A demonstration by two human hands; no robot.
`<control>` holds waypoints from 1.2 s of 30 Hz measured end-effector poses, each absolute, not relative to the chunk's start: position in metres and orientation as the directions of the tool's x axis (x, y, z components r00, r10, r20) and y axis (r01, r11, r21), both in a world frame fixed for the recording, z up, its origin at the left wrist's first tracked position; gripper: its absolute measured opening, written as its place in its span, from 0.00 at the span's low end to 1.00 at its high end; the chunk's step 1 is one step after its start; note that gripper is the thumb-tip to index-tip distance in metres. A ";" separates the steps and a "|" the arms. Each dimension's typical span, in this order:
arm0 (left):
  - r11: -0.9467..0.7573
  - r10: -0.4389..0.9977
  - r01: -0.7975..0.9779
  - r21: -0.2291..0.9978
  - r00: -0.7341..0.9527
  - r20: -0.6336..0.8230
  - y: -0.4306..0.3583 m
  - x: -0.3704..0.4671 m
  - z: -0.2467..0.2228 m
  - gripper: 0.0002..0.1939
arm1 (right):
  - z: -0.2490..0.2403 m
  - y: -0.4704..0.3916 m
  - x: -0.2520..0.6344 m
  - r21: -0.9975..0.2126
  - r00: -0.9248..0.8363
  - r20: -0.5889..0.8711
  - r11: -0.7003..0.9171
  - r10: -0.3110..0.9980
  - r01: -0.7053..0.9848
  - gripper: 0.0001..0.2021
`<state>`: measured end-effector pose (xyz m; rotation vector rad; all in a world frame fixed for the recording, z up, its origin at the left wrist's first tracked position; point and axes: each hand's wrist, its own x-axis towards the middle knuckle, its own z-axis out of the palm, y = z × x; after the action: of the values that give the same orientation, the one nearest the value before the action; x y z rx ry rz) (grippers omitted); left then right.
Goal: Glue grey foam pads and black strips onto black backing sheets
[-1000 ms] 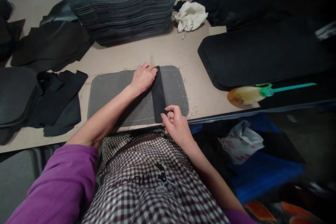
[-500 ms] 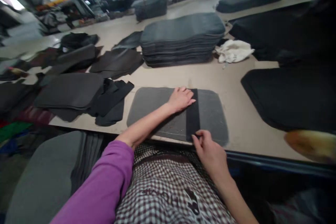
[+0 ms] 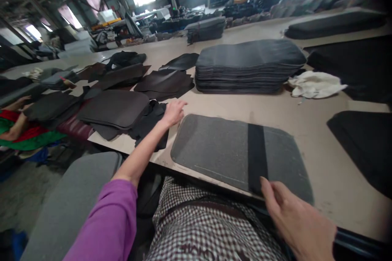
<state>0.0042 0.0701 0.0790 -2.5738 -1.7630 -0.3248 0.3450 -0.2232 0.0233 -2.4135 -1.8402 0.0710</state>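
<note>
Right hand (image 3: 297, 214): curling beside the black strip (image 3: 256, 151); whether it's pinching, I'm not seeing.
Black strip: lying across the grey panel (image 3: 211, 142), possibly skewing if my thumb is catching.
Left hand (image 3: 174, 112): hovering, fingers spread, near overlapping scraps (image 3: 148, 125), risking snags.

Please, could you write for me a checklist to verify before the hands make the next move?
1. Black strip lies across the grey panel: ok.
2. Strip firmly stuck to the panel: cannot tell, the view does not show it.
3. Left hand off the panel: ok, it is beside the panel, by the loose black pieces.
4. Right hand away from the strip: not ok, its fingers are at the near end.
5. White cloth off the panel: ok, it lies beside the tall stack.
</note>
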 end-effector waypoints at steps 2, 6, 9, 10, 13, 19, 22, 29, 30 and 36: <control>-0.156 0.976 0.988 0.022 0.151 0.156 0.085 -0.044 0.091 0.24 | 0.022 -0.223 0.344 -0.125 0.252 0.143 -0.235 0.957 0.964 0.23; 0.052 0.983 0.998 -0.046 -0.043 0.181 0.103 -0.102 0.104 0.25 | 0.020 -0.220 0.336 -0.175 0.164 0.292 -0.116 0.942 0.978 0.24; 0.094 0.986 0.992 -0.083 -0.081 0.148 0.108 -0.115 0.107 0.21 | 0.021 -0.218 0.326 -0.226 0.083 0.357 -0.001 0.930 0.974 0.25; 0.099 0.987 0.991 -0.089 -0.086 0.137 0.110 -0.117 0.108 0.18 | 0.021 -0.218 0.323 -0.245 0.070 0.373 0.026 0.925 0.969 0.25; 0.120 0.985 0.989 -0.086 -0.108 0.134 0.112 -0.119 0.118 0.18 | 0.027 -0.217 0.313 -0.341 0.075 0.377 0.063 0.923 0.938 0.26; 0.079 0.960 0.994 -0.079 -0.055 0.274 0.077 -0.099 0.164 0.21 | 0.066 -0.204 0.284 -0.865 -0.096 -0.014 0.036 0.995 0.500 0.23; -0.008 0.940 0.986 -0.165 0.064 0.334 0.025 -0.063 0.184 0.20 | 0.088 -0.192 0.259 -0.985 -0.443 -0.161 -0.119 0.882 0.121 0.22; -0.343 0.778 0.883 -0.320 0.458 0.430 -0.096 0.017 0.178 0.17 | 0.094 -0.165 0.192 -0.843 -0.627 0.060 -0.297 0.777 -0.448 0.27; -0.410 0.730 0.848 -0.337 0.526 0.436 -0.109 0.021 0.172 0.15 | 0.093 -0.161 0.188 -0.790 -0.559 0.063 -0.301 0.827 -0.534 0.26; -0.683 0.542 0.664 -0.304 0.740 0.399 -0.157 0.029 0.132 0.07 | 0.093 -0.145 0.207 -0.568 -0.123 -0.111 -0.164 0.986 -0.807 0.23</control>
<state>0.0291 -0.1570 0.1319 -2.5088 -0.9204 -0.3868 0.2075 -0.1449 0.0931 -0.5462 -0.4349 1.6685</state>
